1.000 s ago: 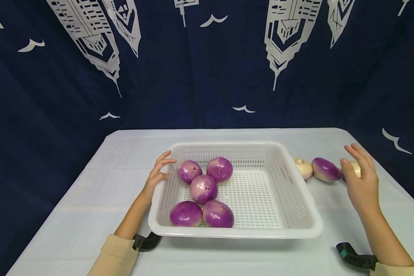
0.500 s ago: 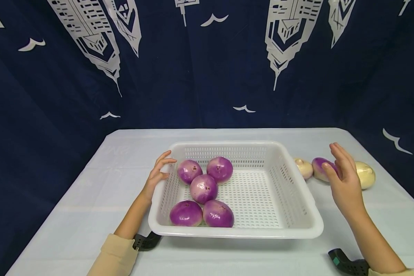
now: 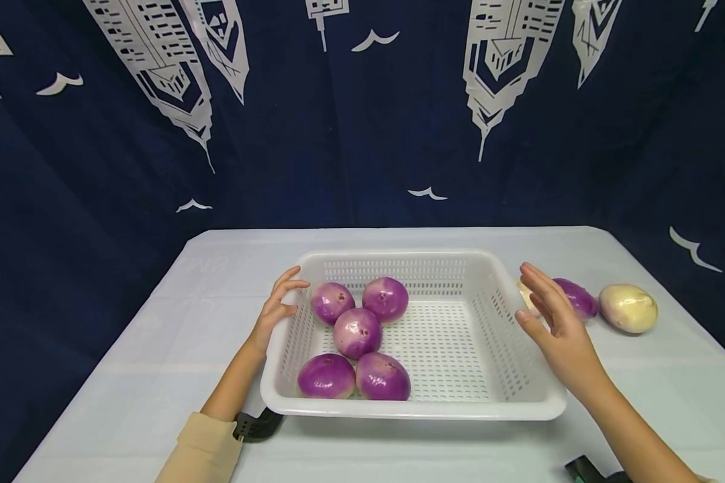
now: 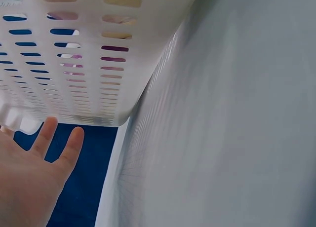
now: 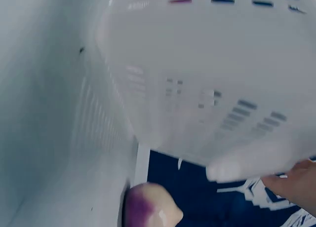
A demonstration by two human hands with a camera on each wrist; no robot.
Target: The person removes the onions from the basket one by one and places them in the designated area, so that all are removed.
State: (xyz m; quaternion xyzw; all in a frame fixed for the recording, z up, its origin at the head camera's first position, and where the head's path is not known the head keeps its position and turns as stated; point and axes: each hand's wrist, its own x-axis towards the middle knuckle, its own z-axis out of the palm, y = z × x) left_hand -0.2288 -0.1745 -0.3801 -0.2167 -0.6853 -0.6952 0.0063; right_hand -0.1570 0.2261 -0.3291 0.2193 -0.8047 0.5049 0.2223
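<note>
A white perforated plastic basket (image 3: 447,408) sits on the table with several purple-and-cream, onion-like bulbs (image 3: 356,333) in its left half. My left hand (image 3: 272,312) is at the basket's left rim, fingers spread and slightly bent; in the left wrist view its fingers (image 4: 71,148) extend beside the basket's underside. At the right rim, my right hand (image 3: 562,335) has loosely extended fingers and holds nothing. Whether either hand touches the rim is unclear. Behind the right hand lie a partly hidden cream bulb (image 3: 527,296) and a purple bulb (image 3: 576,298).
A pale yellow bulb (image 3: 628,308) lies farther right on the white tablecloth (image 3: 157,376). A dark blue cloth (image 3: 338,147) with white building prints hangs behind the table. A black strap device (image 3: 258,426) is on the left wrist.
My right hand has moved left from beside the loose bulbs to the basket's right rim, uncovering the pale yellow bulb. The left hand and the basket look unmoved.
</note>
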